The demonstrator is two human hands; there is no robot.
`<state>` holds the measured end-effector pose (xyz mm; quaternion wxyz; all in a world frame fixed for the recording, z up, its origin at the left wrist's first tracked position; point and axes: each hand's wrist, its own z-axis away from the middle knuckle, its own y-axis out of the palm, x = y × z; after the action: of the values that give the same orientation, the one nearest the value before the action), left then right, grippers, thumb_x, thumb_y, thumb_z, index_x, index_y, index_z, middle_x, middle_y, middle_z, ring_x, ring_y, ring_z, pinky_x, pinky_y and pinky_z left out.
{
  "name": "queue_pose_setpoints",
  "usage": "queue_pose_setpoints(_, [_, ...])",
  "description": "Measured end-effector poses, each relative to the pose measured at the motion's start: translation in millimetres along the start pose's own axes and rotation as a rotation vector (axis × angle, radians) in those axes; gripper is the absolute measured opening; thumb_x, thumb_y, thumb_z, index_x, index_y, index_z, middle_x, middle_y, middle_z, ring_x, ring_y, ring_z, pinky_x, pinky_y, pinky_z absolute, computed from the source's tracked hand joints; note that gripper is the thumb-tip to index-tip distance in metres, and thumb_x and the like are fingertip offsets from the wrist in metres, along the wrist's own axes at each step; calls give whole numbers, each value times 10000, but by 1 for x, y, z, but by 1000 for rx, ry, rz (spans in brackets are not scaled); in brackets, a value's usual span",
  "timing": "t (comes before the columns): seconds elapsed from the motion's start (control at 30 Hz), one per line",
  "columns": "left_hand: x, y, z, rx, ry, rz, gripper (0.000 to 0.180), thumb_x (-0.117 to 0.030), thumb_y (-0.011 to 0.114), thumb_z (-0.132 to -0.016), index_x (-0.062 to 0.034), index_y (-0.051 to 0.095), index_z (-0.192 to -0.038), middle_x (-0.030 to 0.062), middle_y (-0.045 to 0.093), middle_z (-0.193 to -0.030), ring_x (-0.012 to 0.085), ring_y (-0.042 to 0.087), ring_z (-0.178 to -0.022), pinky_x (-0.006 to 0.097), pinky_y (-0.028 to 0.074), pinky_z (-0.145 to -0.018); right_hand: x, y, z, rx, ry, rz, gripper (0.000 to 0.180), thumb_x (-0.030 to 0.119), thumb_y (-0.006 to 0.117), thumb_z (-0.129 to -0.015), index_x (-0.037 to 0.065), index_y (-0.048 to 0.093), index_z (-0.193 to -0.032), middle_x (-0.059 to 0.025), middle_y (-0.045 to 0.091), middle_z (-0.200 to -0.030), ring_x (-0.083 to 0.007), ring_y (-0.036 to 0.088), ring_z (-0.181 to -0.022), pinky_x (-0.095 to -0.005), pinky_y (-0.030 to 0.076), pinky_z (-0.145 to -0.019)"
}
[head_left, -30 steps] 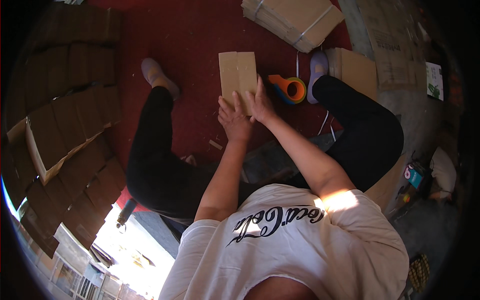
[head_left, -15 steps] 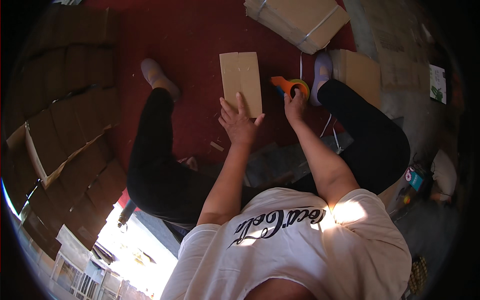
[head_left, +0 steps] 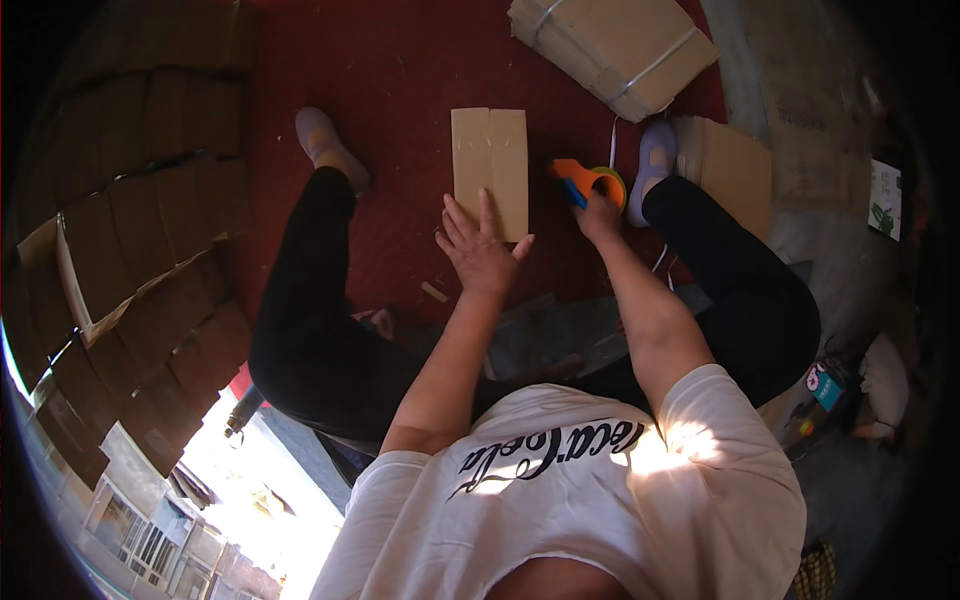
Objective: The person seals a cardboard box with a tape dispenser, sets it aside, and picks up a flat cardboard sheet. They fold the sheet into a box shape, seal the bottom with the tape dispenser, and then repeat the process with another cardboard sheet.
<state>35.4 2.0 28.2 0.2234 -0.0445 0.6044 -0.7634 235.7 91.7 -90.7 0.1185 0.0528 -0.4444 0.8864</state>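
Right hand (head_left: 598, 215): gone from box (head_left: 491, 150) to your tape dispenser (head_left: 572, 170); can't tell if clamped.
Left hand (head_left: 480, 256): fingers apart, lying on box's near end.
Box: on red floor (head_left: 400, 150), your left alone steadying it.

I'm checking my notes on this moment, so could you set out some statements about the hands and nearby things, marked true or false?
1. The left hand rests on the small cardboard box, fingers spread. True.
2. The right hand is at the orange tape dispenser. True.
3. The box lies right of the dispenser. False: it lies to its left.
4. The floor covering under the box is blue. False: it is red.
5. The strapped cardboard bundle lies beyond the right shoe. True.
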Motion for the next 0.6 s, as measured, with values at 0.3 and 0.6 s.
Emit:
queue_pose_setpoints(0.3, [1,-13,7,26,-15,94,1018,-610,671,-697,-159,187,-1471,266,43,-1500,415,90,-1396,608,164,-1064,17,-67,11,-36,-195,-716,367,257,657,-805,12,572,-1065,-78,630,-926,-159,608,-839,-320,478,-761])
queue_pose_setpoints(0.6, [6,-18,16,-48,27,101,878,-596,585,-776,-139,261,-1453,181,62,-1529,405,97,-1398,643,188,-1039,56,-178,113,134,-359,-762,453,286,716,-766,-10,577,-1080,-110,638,-944,-177,627,-847,-310,498,-760])
